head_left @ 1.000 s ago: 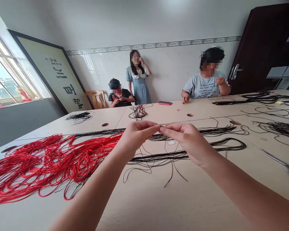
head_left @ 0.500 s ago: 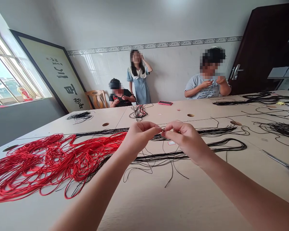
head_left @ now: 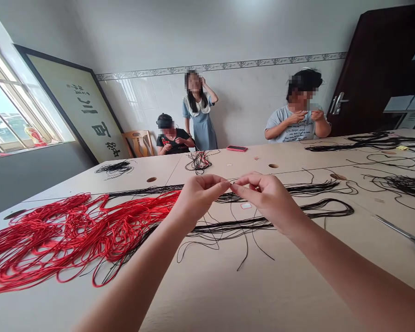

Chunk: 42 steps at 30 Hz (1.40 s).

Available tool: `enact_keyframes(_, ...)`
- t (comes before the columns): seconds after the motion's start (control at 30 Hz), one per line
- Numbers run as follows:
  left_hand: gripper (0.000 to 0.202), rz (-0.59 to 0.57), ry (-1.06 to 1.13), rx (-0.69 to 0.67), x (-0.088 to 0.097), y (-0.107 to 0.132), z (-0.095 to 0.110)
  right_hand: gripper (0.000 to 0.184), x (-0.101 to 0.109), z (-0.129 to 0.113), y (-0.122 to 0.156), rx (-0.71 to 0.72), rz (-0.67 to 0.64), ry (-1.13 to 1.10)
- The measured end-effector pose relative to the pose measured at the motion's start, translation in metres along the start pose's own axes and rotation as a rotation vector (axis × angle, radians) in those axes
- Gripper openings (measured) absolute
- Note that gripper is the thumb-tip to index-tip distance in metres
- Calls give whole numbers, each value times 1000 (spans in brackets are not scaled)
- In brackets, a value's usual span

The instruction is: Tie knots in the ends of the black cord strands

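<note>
Pinching a thin black cord [head_left: 232, 183] between left hand [head_left: 198, 196] and right hand [head_left: 268, 198], fingertips closed and nearly touching, held above the table [head_left: 228, 295] likely so tails hang free, right of the red cord pile [head_left: 72, 230].

Bright daylight from the window [head_left: 17, 124] at left — soft shadows on the table [head_left: 228, 295]. Wide-angle bending at edges; faces pixelated, centre sharp.

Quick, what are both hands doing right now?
Left hand: closed, pinching a thin black cord.
Right hand: closed, pinching the same cord.
</note>
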State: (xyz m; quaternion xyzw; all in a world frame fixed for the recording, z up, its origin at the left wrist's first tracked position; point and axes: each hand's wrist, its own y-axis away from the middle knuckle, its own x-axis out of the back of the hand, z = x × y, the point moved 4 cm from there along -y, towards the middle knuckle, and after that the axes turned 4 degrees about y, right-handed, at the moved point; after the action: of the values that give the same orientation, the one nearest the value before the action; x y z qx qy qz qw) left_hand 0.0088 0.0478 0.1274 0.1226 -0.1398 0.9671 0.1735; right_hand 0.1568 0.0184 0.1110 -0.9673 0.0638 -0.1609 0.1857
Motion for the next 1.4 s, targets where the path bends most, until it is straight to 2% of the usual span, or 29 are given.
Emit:
enact_keyframes(0.17,26,6,-59,3,0,-1,0,23,0,-4,0,9,14,67)
enact_keyframes(0.47,21,-11,-81,-12,-1,-2,-6,7,0,-11,3,70,-54,295)
enact_keyframes(0.57,23,-25,-77,-2,-1,-2,-5,11,7,-12,3,89,-82,307)
enact_keyframes(0.73,27,-58,-22,32,1,0,1,27,22,-16,2,67,-129,74)
enact_keyframes(0.93,25,-63,-73,41,1,3,7,27,21,-13,0,59,-164,251)
enact_keyframes(1.17,24,-112,-143,54,-4,5,10,20,16,-16,1,158,-150,288)
enact_keyframes(1.4,24,-189,-119,76,-5,6,12,22,16,-17,1,170,-145,284)
